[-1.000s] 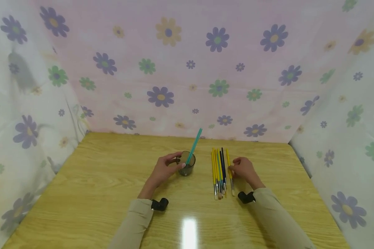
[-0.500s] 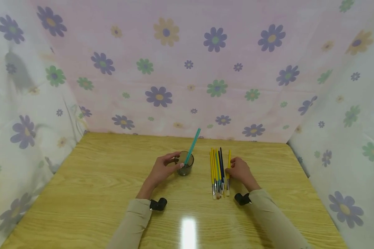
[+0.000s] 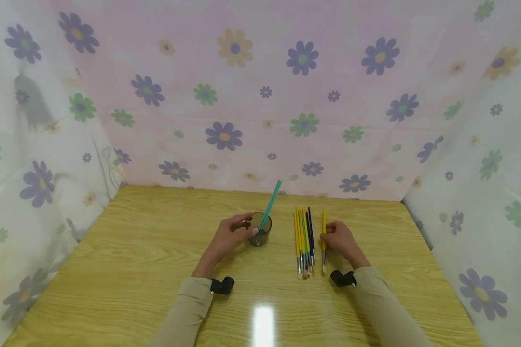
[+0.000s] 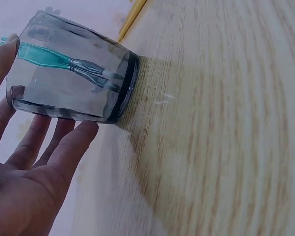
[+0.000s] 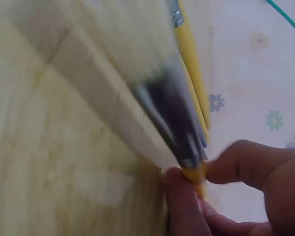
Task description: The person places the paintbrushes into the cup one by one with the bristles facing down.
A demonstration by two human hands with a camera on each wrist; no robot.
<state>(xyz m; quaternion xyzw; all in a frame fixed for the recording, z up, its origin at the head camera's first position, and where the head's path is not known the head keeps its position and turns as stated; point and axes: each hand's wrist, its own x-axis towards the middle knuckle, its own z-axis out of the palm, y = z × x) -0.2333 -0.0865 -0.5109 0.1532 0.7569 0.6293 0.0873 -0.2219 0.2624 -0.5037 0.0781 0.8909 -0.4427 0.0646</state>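
My left hand (image 3: pixel 227 237) holds a smoky clear glass (image 3: pixel 262 237) upright on the wooden table, thumb and fingers spread around its side. Two turquoise paintbrushes (image 3: pixel 270 206) lean in the glass; in the left wrist view their bristles (image 4: pixel 110 82) point down to its base. On the right, my right hand (image 3: pixel 339 238) pinches a yellow paintbrush (image 3: pixel 324 218) between thumb and fingers. Its metal ferrule (image 5: pixel 174 115) and pale, blurred bristles loom close in the right wrist view. Part of its handle is hidden behind the fingers.
Between the hands lies a row of several paintbrushes (image 3: pixel 303 241), yellow, turquoise and dark blue, bristles toward me. Flowered cloth (image 3: pixel 260 111) stands behind and at both sides of the wooden table (image 3: pixel 156 231).
The yellow paintbrush in my right hand has straightened from a slant and now sits a little farther from the row. My left hand and the glass have stayed put.
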